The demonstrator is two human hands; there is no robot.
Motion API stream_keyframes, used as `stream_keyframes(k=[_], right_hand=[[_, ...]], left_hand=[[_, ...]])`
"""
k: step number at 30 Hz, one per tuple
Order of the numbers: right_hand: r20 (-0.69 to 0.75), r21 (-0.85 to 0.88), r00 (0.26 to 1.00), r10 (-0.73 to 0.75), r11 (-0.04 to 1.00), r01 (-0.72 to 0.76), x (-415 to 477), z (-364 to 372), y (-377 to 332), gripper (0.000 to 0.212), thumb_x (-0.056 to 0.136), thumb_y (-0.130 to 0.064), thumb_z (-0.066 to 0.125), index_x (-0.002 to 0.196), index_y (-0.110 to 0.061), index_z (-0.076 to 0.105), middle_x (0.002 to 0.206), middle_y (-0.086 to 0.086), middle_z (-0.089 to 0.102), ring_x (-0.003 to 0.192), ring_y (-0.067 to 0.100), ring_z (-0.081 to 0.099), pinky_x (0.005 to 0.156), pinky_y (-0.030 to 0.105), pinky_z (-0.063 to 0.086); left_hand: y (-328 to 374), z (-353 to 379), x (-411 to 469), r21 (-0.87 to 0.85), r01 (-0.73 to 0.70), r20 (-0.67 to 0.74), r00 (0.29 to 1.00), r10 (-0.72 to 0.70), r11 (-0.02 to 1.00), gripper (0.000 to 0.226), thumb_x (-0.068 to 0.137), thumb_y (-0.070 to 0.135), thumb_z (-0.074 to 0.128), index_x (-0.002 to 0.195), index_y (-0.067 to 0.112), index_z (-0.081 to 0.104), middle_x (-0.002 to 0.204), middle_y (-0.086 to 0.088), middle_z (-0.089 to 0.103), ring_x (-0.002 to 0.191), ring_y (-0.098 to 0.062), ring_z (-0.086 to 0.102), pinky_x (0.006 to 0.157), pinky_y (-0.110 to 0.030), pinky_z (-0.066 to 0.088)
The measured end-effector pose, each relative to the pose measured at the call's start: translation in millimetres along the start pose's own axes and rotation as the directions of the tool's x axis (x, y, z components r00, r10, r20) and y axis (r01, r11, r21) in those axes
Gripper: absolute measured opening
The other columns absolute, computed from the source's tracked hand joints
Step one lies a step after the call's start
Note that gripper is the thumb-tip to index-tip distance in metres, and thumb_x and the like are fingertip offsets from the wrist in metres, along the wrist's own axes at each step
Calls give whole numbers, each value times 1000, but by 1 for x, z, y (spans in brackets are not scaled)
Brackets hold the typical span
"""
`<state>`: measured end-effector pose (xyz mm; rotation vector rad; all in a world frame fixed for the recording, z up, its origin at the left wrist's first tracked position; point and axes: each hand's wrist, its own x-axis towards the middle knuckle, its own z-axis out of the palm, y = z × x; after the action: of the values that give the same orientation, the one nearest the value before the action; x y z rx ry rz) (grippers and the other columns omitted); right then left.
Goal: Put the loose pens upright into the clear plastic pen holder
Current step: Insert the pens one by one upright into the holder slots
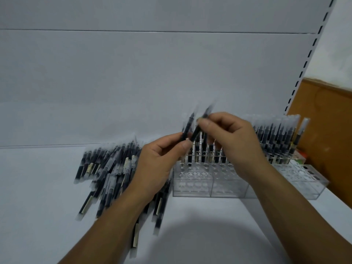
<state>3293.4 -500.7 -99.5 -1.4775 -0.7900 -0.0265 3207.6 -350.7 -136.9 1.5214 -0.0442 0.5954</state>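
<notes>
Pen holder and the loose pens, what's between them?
Head view: no gap; the loose pens reach the clear pen holder's left wall, under the left hand gripping a pen.

A white worktop lay before me, a rounded shadow on its near part. Behind it rose a pale back panel crossed by thin horizontal seams, edged on the right by a white upright with a row of dark slots. Beyond that stood a brown board, with a small red and green item, too blurred to identify, at its foot.
</notes>
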Motion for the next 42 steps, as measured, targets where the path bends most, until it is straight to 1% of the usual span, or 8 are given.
stream_keyframes(k=[5,12,22,28,31,34,39,42], right_hand=[[-228,-126,970,-86,990,58,7,-15,3,9,90,-23,69,83,-28,72,68,-9,68,58,6,57,53,16,48],[-142,-443,984,-111,896,38,9,-11,21,1,87,-34,71,86,-34,70,66,-18,64,58,0,55,59,15,45],[42,-744,995,87,667,-27,8,-7,28,21,87,-47,66,95,-29,73,75,-19,62,71,-2,57,66,23,48],[-28,-612,999,22,790,-35,2,-17,18,12,82,-47,70,84,-36,73,67,-18,65,62,-4,58,60,17,46],[150,-288,986,68,957,-22,-2,-12,7,10,83,-37,72,89,-29,75,71,-5,66,60,4,54,58,15,45],[207,-179,977,46,984,-9,-5,-5,4,11,86,-30,71,86,-20,75,69,6,64,59,9,49,54,17,41],[-14,-7,999,49,999,-49,-1,-14,0,11,87,-28,68,86,-18,72,67,0,66,57,4,57,54,16,47],[-196,-27,981,-5,1000,-1,4,-27,1,8,91,-24,66,86,-19,71,73,2,69,56,6,58,54,18,49]], left_hand=[[0,-3,2,-11,25,-131,991,-27,1000,21,86,18,68,104,26,74,91,6,77,83,-6,71,73,-15,54],[1,0,1,-26,34,-100,994,-36,999,19,83,24,68,100,31,74,93,4,77,87,-10,71,76,-15,53],[0,0,0,27,39,-68,997,-37,999,19,87,22,69,104,30,74,94,7,76,87,-7,70,75,-15,53],[-2,3,-1,18,16,-50,999,-16,1000,21,86,17,69,105,26,74,94,6,76,81,-3,69,72,-12,51],[-4,6,-3,77,-24,10,1000,23,997,23,86,14,67,106,24,73,97,8,76,89,-5,70,75,-13,52],[-5,8,-5,139,-62,40,998,57,988,27,84,23,67,111,24,71,100,9,75,95,-9,70,81,-19,53],[-10,6,-9,619,-192,122,981,148,762,35,90,43,64,123,32,63,112,23,60,110,3,53,93,-21,41],[-13,4,-11,736,-200,193,978,83,647,54,86,63,51,130,32,57,127,22,50,121,6,39,100,-18,30]])
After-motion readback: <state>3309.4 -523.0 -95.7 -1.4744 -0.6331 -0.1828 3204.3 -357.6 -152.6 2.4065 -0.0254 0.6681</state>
